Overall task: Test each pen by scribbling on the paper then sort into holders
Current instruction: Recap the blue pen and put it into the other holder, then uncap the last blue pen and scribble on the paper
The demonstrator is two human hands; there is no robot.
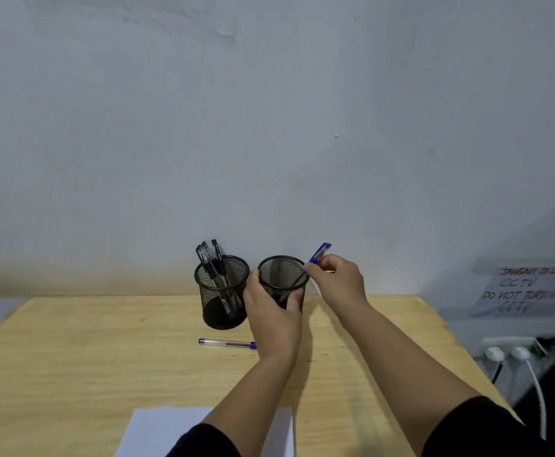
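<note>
Grip: right hand (335,278) pinches blue-capped pen (319,253), tip inside right holder (281,280); left hand (274,311) wraps that holder. Left of it: second holder (221,291) with black pens. Nearer: loose pen (227,343), paper (157,430). Step: sorting. Next: release, then test loose pen.

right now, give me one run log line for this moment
left hand grips right black mesh holder | right hand lowers blue-capped pen into it | left black mesh holder holds black pens | clear blue pen on table
</note>
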